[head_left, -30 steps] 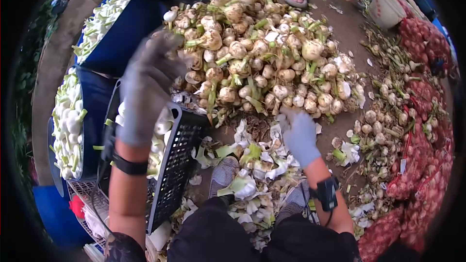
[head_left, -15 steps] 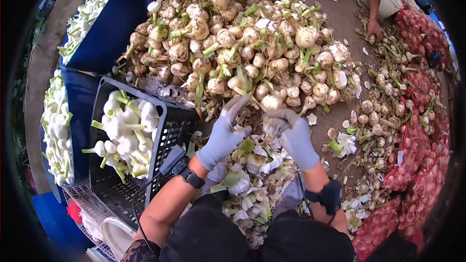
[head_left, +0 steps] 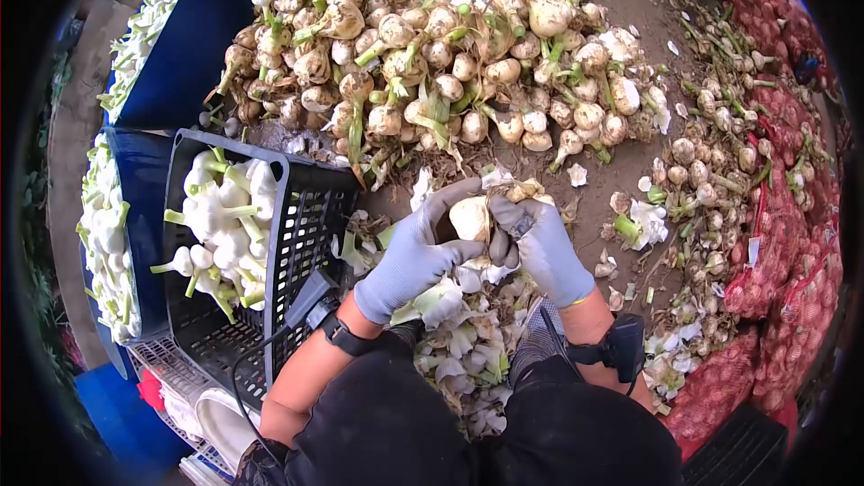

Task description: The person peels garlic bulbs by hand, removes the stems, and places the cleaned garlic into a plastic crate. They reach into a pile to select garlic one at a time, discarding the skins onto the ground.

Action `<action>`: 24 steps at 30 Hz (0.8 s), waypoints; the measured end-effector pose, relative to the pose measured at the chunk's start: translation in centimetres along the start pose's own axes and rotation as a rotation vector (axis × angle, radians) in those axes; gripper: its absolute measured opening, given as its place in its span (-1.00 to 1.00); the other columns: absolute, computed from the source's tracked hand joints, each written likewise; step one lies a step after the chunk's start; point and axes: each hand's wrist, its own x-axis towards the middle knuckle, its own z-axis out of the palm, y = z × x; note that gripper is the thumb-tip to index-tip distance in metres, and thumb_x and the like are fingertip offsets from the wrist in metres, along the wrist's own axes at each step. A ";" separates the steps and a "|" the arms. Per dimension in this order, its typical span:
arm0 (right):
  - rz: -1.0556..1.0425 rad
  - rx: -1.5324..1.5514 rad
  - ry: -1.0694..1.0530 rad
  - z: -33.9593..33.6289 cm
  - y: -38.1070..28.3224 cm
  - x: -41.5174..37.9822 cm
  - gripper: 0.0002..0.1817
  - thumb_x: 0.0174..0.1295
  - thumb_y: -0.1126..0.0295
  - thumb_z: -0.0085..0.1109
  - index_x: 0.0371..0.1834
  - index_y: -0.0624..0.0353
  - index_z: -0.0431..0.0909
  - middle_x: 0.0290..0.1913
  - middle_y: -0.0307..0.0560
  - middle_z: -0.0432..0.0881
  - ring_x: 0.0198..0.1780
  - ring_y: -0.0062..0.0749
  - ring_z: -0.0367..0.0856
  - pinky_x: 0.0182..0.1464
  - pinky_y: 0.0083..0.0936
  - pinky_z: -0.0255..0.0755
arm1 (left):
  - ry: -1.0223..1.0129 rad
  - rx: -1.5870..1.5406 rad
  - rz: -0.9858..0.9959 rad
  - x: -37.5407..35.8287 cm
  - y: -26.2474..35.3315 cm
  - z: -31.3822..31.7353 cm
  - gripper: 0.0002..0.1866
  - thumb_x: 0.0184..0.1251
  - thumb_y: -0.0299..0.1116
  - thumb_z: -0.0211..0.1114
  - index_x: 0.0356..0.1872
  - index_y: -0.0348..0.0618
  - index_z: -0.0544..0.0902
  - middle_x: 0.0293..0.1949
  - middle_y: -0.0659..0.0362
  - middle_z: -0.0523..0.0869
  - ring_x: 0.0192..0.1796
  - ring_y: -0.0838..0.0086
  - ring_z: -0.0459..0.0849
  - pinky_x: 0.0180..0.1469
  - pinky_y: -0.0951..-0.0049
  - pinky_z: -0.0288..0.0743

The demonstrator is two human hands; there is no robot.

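Observation:
Over a heap of loose garlic skins (head_left: 459,342) between my legs, both gloved hands meet at one garlic bulb (head_left: 470,219). Fingers and thumb of my left hand (head_left: 409,259) wrap round its left side. My right hand (head_left: 547,250) is closed on the right side, where brownish outer skin shows at the fingertips. Part of the bulb is hidden behind the fingers. Just beyond my hands lies a big pile of unpeeled garlic (head_left: 432,81), soil-stained with cut green stems.
On the left, a tilted black crate (head_left: 301,207) holds clean white garlic (head_left: 220,216). Blue containers (head_left: 144,225) of white garlic stand further left. To the right are scattered small bulbs (head_left: 693,171) and red mesh sacks (head_left: 787,306).
My left hand was open beside the pile; now both hands are closed round a garlic bulb, nearer to me. The view has shifted, and another person's hand at the upper right is gone from sight.

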 end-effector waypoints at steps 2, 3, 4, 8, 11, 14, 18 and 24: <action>0.034 0.095 -0.076 -0.4 -0.1 -0.5 -0.67 0.42 0.22 0.12 -0.23 0.34 0.65 -0.54 -0.17 0.63 -0.60 -0.62 0.51 -0.52 -0.70 0.36 | -0.010 -0.105 -0.034 0.0 -0.4 -0.2 -0.22 0.10 -0.70 0.40 0.41 -0.26 0.32 0.31 0.15 0.47 0.23 0.49 0.53 0.27 0.45 0.44; 0.006 0.183 -0.066 -0.4 -0.1 -0.9 -0.71 0.40 0.28 0.12 -0.24 0.34 0.65 -0.51 -0.15 0.65 -0.61 -0.60 0.51 -0.52 -0.68 0.37 | -0.007 -0.147 -0.032 -0.1 -0.4 0.0 -0.22 0.08 -0.68 0.43 0.40 -0.24 0.34 0.27 0.15 0.53 0.22 0.45 0.56 0.27 0.42 0.45; 0.008 0.185 -0.063 -0.4 0.0 -1.0 -0.71 0.40 0.28 0.12 -0.24 0.34 0.65 -0.51 -0.15 0.65 -0.61 -0.60 0.51 -0.52 -0.68 0.37 | -0.009 -0.147 -0.036 -0.2 -0.9 0.0 -0.22 0.08 -0.68 0.43 0.40 -0.24 0.34 0.27 0.15 0.53 0.22 0.45 0.56 0.27 0.42 0.45; 0.049 0.115 -0.084 -0.9 -0.4 -1.4 -0.80 0.35 0.43 0.08 -0.17 0.33 0.64 -0.48 -0.12 0.69 -0.55 -0.52 0.57 -0.45 -0.59 0.45 | -0.023 -0.272 -0.050 0.0 -1.5 -0.4 -0.26 0.13 -0.70 0.37 0.40 -0.23 0.33 0.26 0.17 0.52 0.12 0.54 0.60 0.13 0.54 0.53; -0.250 -0.232 -0.015 -1.2 1.4 -1.0 -0.62 0.06 0.62 -0.01 -0.03 0.30 0.63 -0.37 -0.03 0.73 -0.33 -0.30 0.70 -0.26 -0.37 0.57 | -0.233 -0.556 -0.164 0.1 -1.9 -2.1 -0.40 0.33 -0.44 0.32 0.37 -0.22 0.34 0.08 0.07 0.64 -0.06 0.36 0.72 -0.13 0.43 0.65; -0.292 -0.677 0.097 -1.0 0.9 -1.4 -0.56 0.01 0.63 0.02 0.02 0.31 0.61 -0.27 0.00 0.75 -0.22 -0.23 0.73 -0.14 -0.28 0.56 | 0.129 -0.959 -0.374 -0.1 0.8 1.9 -0.43 0.44 -0.18 0.25 0.36 -0.20 0.35 0.00 0.03 0.67 -0.27 0.35 0.75 -0.30 0.49 0.62; -0.472 -1.096 0.185 -0.8 0.1 -1.3 -0.54 -0.01 0.65 0.09 0.06 0.31 0.59 -0.20 0.00 0.75 -0.12 -0.12 0.73 -0.01 -0.25 0.54 | -0.186 -0.641 -0.278 0.2 -1.7 -1.0 -0.35 0.37 0.14 0.24 0.21 -0.23 0.45 -0.15 0.09 0.69 -0.34 0.37 0.75 -0.43 0.59 0.58; -0.059 0.131 0.024 -0.7 2.7 -0.3 -0.65 0.22 0.66 0.15 0.09 0.29 0.57 -0.07 -0.11 0.73 -0.08 -0.58 0.66 0.01 -0.55 0.53 | 0.003 0.068 -0.090 0.1 -2.2 -0.5 -0.46 0.44 -0.16 0.29 0.26 -0.30 0.43 -0.18 0.26 0.63 -0.16 0.64 0.61 -0.12 0.64 0.52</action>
